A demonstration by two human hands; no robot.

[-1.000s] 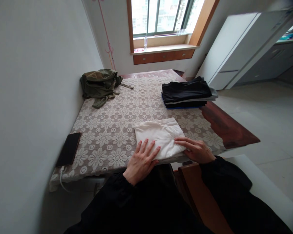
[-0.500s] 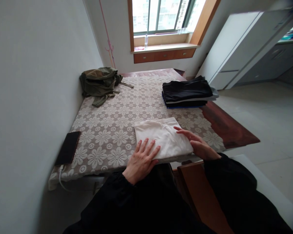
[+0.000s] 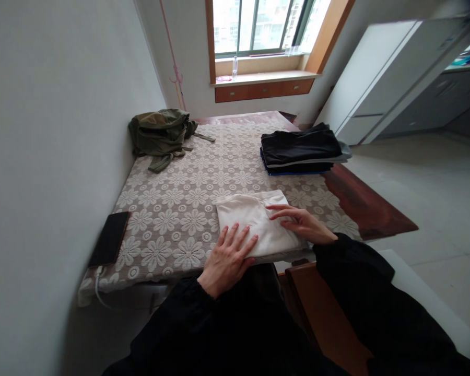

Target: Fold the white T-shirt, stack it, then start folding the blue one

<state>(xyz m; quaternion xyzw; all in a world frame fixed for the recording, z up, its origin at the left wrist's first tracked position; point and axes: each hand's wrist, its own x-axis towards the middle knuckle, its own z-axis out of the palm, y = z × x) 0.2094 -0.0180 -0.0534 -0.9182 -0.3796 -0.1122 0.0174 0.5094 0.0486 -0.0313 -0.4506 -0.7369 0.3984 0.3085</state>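
Observation:
A white folded garment (image 3: 245,209) lies flat at the near edge of the table, its exact kind not clear from the folds. My left hand (image 3: 229,258) rests palm down on its near left part, fingers stretched and slightly spread. On the right half of the cloth is my right hand (image 3: 301,223), with fingers extended and apart, the fingertips at the middle of the fabric. Neither hand grips the cloth. Beyond it, to the right, sits a stack of folded dark clothes (image 3: 301,149).
A flower-patterned lace tablecloth (image 3: 172,222) covers most of the table. At the far left lies an olive backpack (image 3: 160,133). A black tablet (image 3: 109,239) with a white cable (image 3: 97,284) is at the left edge. A wooden chair (image 3: 325,308) stands close at the lower right.
My right hand has moved left and inward over the white garment, from its right edge toward the middle. My left hand has stayed in place.

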